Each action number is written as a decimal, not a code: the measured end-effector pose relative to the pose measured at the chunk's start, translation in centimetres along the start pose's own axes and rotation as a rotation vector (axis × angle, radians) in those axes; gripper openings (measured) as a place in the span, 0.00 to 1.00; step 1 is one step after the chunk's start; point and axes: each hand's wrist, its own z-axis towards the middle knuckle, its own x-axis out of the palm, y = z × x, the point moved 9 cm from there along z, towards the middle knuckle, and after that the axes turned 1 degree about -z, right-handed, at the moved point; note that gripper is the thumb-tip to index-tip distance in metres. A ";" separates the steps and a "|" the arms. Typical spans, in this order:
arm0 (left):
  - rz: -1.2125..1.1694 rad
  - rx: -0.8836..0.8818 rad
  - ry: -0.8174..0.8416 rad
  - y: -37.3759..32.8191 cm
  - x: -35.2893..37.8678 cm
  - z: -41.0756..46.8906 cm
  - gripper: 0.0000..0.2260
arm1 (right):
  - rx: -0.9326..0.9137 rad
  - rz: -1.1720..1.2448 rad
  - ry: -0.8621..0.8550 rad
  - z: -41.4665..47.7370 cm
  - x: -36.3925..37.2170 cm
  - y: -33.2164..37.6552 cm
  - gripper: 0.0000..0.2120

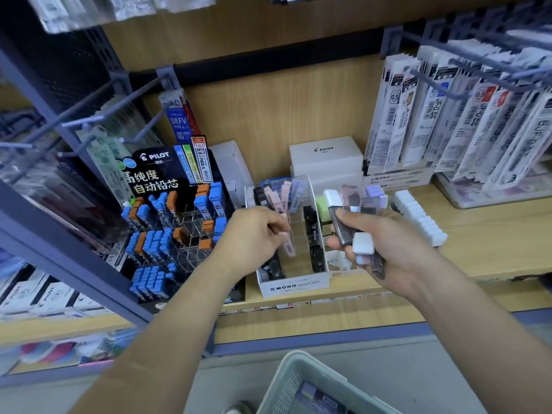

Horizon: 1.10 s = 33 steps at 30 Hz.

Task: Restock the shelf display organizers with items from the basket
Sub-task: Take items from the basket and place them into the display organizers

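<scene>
Pink plastic lead case (289, 245), pinched in my left hand (254, 231), next needs slotting into white cardboard organizer (294, 286); right hand (394, 249) clutches spares (343, 228).

MONO organizer (294, 285): middle slots wide open from above. PILOT lead rack (155, 180) crowds its left, white boxes (327, 158) block behind, refill packs (442, 121) hang low on the right.

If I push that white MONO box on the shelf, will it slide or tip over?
Probably slide, not tip: the MONO box is long, wide and sits flat on the shelf. It looks like thin card holding few cases, so it is likely light and easy to shove. Its walls may bend if squeezed.
</scene>
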 end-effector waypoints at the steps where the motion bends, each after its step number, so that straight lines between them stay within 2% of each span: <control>1: 0.052 0.029 0.002 0.0 0.5 -0.1 0.05 | 0.005 0.005 0.005 0.0 0.0 0.0 0.06; 10: 0.435 0.208 0.020 -0.8 3.7 -0.9 0.06 | 0.026 0.015 0.050 -0.2 0.4 -0.5 0.03; 12: 0.482 0.231 0.025 -0.7 4.4 -1.0 0.04 | 0.035 0.020 0.056 -0.2 0.5 -0.6 0.03; 16: 0.499 0.237 -0.024 -0.3 4.6 -1.2 0.07 | 0.044 0.037 0.065 -0.1 0.5 -1.0 0.04; 18: 0.487 0.238 -0.045 -0.8 4.2 -1.3 0.04 | 0.032 0.023 0.075 -0.1 0.7 -1.1 0.04; 20: 0.390 0.179 -0.066 -1.2 3.2 -1.2 0.04 | 0.011 -0.018 0.088 0.0 0.8 -1.1 0.08; 22: 0.196 0.074 -0.158 -2.0 0.9 -1.2 0.05 | 0.001 -0.053 0.084 0.1 0.7 -1.2 0.10; 24: -0.219 -0.111 -0.200 -1.8 -1.0 -1.2 0.05 | -0.003 -0.073 0.095 0.2 0.7 -1.3 0.08; 26: -0.736 -0.314 -0.046 -1.5 0.1 -1.3 0.08 | -0.021 -0.118 0.107 0.3 0.8 -1.3 0.06; 27: -0.874 -0.361 0.051 -1.9 0.7 -1.4 0.10 | -0.035 -0.155 0.103 0.3 0.8 -1.3 0.07; 30: -0.922 -0.337 0.208 -2.9 1.7 -1.5 0.10 | -0.039 -0.215 0.103 0.0 0.9 -1.3 0.10; 33: -0.974 -0.313 0.200 -3.2 1.9 -1.2 0.09 | 0.025 -0.130 0.088 -0.4 0.3 -0.9 0.09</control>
